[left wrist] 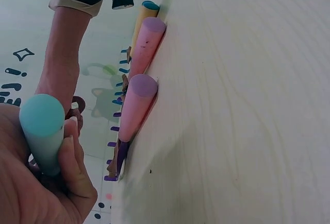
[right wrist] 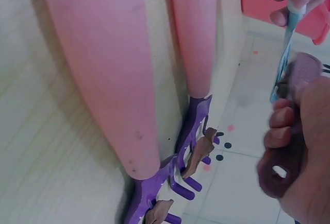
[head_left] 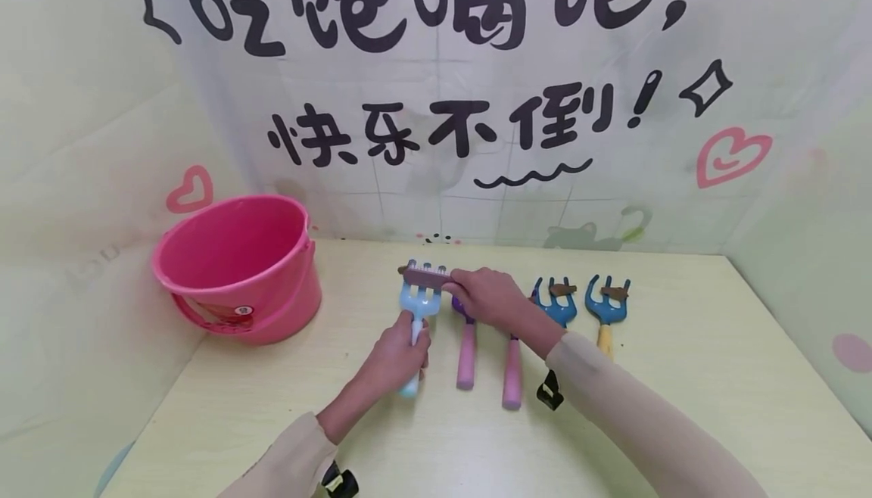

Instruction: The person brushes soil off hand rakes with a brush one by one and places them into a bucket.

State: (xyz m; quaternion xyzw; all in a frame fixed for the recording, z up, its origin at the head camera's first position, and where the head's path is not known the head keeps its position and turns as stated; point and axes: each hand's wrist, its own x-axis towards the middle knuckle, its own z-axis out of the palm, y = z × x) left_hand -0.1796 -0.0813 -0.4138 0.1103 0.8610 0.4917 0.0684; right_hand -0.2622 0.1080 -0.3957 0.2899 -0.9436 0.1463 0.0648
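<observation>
My left hand grips the handle of a light blue hand fork, its tines pointing to the back wall. In my right hand is a mauve brush, laid across those tines with its bristle side against them. The brush's handle ends in a ring with a hole, seen in the right wrist view. A brown scrap shows at the tines' left edge. Beside it lie two purple forks with pink handles, partly hidden by my right arm, with brown flakes on their tines.
Further right lie a blue fork and another blue fork with a yellow handle, both with brown scraps on their tines. A pink bucket stands at the left of the pale wooden table. Behind hangs a printed white sheet.
</observation>
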